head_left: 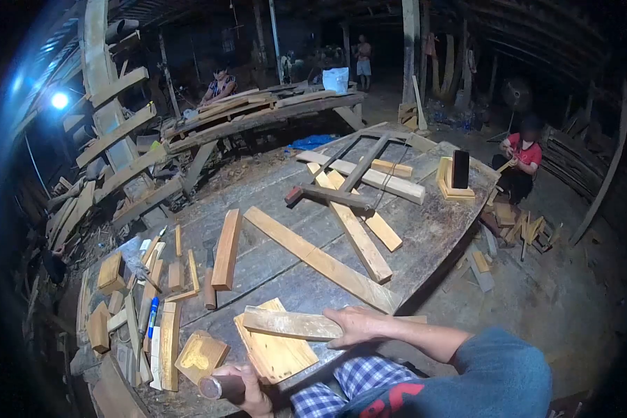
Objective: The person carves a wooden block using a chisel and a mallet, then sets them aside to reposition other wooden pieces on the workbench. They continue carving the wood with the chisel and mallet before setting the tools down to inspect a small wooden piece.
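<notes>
My right hand (359, 326) is closed round the near end of a pale wooden bar (285, 324), which lies across a flat yellowish board (275, 348) at the front edge of the workbench (425, 244). At the lower left of that board, my left hand (249, 391) is wrapped round a dark cylindrical handle (219, 386), its round end facing the camera. What the rest of this tool looks like cannot be made out. Beside the left hand lies a wooden block with a yellow patch (200, 355).
Long wooden bars (320, 258), a frame saw (334, 197) and a phone on a wooden stand (460, 171) lie or stand farther back. Small offcuts and a blue marker (152, 317) crowd the left side. A seated person (521, 155) works at right; two others are behind.
</notes>
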`<state>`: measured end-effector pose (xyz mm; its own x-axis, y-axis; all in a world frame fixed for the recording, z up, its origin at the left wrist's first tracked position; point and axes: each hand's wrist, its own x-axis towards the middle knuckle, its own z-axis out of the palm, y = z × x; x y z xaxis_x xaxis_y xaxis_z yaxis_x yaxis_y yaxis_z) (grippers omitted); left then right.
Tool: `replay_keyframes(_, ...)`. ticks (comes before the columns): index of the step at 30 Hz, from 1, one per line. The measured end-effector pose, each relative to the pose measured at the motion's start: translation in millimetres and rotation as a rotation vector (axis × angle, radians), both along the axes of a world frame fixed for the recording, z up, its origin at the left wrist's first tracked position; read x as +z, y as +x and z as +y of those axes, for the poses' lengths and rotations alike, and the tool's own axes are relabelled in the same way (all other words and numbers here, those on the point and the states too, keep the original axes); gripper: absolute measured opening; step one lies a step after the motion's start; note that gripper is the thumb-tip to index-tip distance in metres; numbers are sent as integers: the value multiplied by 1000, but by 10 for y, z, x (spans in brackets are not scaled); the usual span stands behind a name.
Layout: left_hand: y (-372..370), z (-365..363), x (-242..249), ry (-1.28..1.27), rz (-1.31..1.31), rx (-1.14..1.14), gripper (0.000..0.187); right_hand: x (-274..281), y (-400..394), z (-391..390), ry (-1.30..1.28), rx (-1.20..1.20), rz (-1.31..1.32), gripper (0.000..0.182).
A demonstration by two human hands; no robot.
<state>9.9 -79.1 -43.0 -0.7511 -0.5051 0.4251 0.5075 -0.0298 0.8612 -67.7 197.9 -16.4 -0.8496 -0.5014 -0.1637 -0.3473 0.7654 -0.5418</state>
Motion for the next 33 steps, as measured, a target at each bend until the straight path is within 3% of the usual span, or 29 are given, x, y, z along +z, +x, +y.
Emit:
replay_keyframes(3, 85, 129, 412, -131, 62, 24, 31, 52, 30, -19, -16, -5, 22, 61)
replay_keyframes(6, 54, 81, 236, -172, 39, 166, 33, -44, 15, -8, -57, -3, 58, 64)
replay_keyframes(9, 81, -54, 167, -126, -36, 66, 34, -39, 22, -18, -44, -18, 53, 62)
replay_keyframes(12, 92, 161, 497, -123, 51, 130, 34, -12, 34, -26, -65, -21, 51, 62)
replay_keyframes(18, 61, -122, 51, -107, 0, 26, 34, -53, 30, -35, -41, -45, 69, 62)
replay_keyframes(27, 41, -73, 66, -56, 32, 19, 31, 5, 43, -44, -11, -48, 54, 58)
replay_keyframes(31, 81, 42, 363, -9, -26, -81, 30, -28, 52, -31, -21, -43, 91, 59)
replay_keyframes(33, 49, 157, 395, -75, 89, 126, 29, -67, 81, -3, -65, -77, 113, 61)
